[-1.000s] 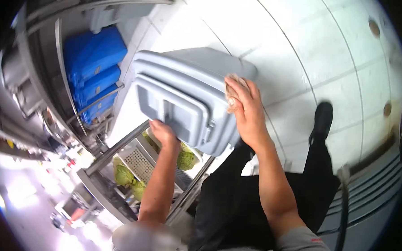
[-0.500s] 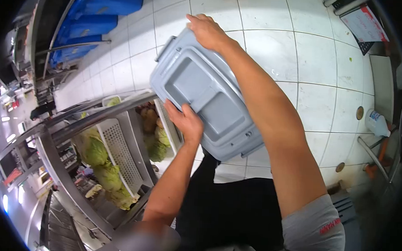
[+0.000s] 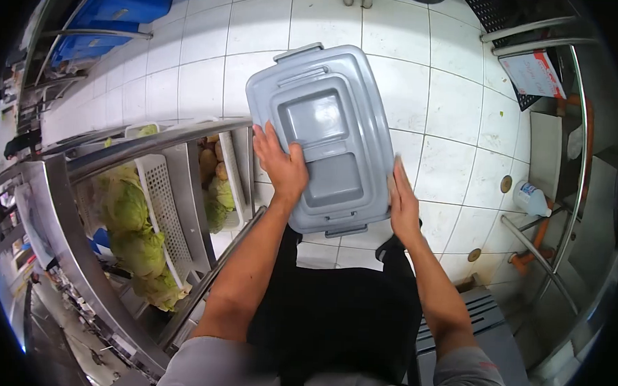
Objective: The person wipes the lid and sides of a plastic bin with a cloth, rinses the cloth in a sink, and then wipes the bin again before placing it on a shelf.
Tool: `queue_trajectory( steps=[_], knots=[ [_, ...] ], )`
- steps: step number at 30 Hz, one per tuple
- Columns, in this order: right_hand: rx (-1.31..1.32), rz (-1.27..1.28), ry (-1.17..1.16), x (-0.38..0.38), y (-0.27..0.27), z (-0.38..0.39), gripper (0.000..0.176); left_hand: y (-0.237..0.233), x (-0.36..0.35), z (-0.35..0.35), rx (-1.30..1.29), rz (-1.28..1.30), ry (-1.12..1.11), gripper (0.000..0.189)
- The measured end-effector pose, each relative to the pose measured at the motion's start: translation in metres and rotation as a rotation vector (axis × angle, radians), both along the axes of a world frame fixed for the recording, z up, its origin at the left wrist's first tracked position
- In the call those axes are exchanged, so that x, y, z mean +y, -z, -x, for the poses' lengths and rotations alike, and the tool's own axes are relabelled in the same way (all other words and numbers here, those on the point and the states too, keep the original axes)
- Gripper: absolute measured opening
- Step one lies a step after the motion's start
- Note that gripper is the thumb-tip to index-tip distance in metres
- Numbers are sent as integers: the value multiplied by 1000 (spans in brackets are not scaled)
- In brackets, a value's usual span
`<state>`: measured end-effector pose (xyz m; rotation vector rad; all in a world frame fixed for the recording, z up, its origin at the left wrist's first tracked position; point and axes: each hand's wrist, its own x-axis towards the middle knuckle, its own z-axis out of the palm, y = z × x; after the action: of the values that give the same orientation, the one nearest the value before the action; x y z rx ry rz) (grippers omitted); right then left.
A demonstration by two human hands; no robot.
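1 grey lid (image 3: 325,135), left hand (image 3: 280,165) and right hand (image 3: 403,202) each clamped on an edge, 1 bottle (image 3: 531,199) right of lid

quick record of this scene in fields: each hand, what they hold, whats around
left hand: grips the left edge of the grey box, thumb on top
right hand: holds the box's right edge
box: top faces the camera, held above the tiled floor
steel rack: at the left, holding a white crate and cabbages
other: blue crates top left, white bottle at right
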<state>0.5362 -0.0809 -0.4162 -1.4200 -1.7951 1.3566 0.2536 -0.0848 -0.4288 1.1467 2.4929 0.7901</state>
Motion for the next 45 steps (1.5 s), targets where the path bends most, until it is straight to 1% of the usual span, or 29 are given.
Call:
queue_trajectory(
  steps=[2, 4, 5, 6, 7, 8, 10, 11, 13, 14, 15, 18, 20, 22, 24, 25, 26, 28, 29, 31, 32, 33, 34, 36, 37, 38, 40, 43, 45],
  knots=[
    [-92, -169, -27, 55, 9, 36, 50, -7, -3, -5, -10, 3, 13, 69],
    [-110, -329, -75, 130, 30, 71, 47, 2, -6, -7, 0, 10, -1, 70],
    [-31, -201, -5, 162, 18, 93, 46, 4, -6, -6, 11, 9, -1, 70],
    [27, -159, 39, 185, 9, 115, 46, 5, -7, -5, 24, 11, -4, 70],
    [85, -119, 84, 208, -1, 137, 46, -1, -7, -4, 19, 10, 4, 67],
    [117, -165, 109, 221, 1, 155, 48, -5, -12, 1, -44, -7, 8, 66],
    [-430, -208, -11, 238, 47, 174, 48, -13, -17, 9, -178, -66, 22, 65],
    [-704, -243, -71, 245, 59, 183, 48, -13, -38, 16, -409, -232, -54, 69],
    [-928, -87, -106, 243, 23, 210, 43, 0, -109, 0, -565, -204, -471, 73],
    [-1037, -6, -112, 239, 9, 224, 42, 8, -147, -21, -817, -104, -612, 73],
    [-1040, -93, -202, 232, 7, 238, 41, 12, -170, -36, -1062, -3, -754, 75],
    [-1025, -353, -482, 205, 10, 280, 39, -27, -163, -53, -1513, -7, -861, 79],
    [-609, -515, -553, 172, 29, 304, 38, -17, -171, -61, -1524, -57, -807, 80],
    [-120, -648, -606, 132, -2, 325, 35, -11, -175, -60, -1513, -88, -792, 81],
    [-346, -803, -758, 148, -27, 336, 38, -15, -173, -63, -1504, -96, -827, 81],
    [-464, -877, -835, 160, -26, 334, 41, -16, -173, -63, -1506, -97, -848, 79],
    [-628, -709, -766, 174, 7, 331, 46, -16, -172, -60, -1520, -122, -827, 80],
    [-771, -651, -658, 152, 7, 327, 48, -17, -175, -57, -1551, -164, -785, 80],
    [-719, -755, -658, 141, 11, 327, 47, -19, -173, -59, -1493, -143, -835, 78],
    [-616, -951, -650, 117, 30, 314, 47, 25, -196, -59, -1860, -322, -963, 84],
    [-534, -1026, -706, 103, 32, 306, 44, 38, -206, -61, -2036, -420, -1015, 87],
    [-448, -1102, -757, 82, 30, 299, 42, -2, -191, -55, -1873, -379, -1146, 98],
    [-361, -1181, -800, 61, 26, 290, 40, -11, -189, -53, -1878, -404, -1174, 101],
    [-162, -713, -669, -5, 26, 268, 30, -21, -194, -47, -1893, -437, -1220, 106],
    [-305, -544, -812, -32, 17, 243, 36, -21, -196, -45, -1933, -458, -1254, 113],
    [-257, -534, -848, -61, -2, 218, 30, -10, -204, -45, -1956, -477, -1195, 112],
    [-343, -561, -1118, -99, -18, 167, 24, 18, -221, -47, -1998, -514, -1093, 110],
    [15, -405, -906, -93, -24, 115, 22, -25, -193, -24, -1536, -194, -1010, 97],
    [-168, -320, -642, -56, -71, 109, 26, -29, -168, -6, -1263, -210, -707, 84]
  ],
)
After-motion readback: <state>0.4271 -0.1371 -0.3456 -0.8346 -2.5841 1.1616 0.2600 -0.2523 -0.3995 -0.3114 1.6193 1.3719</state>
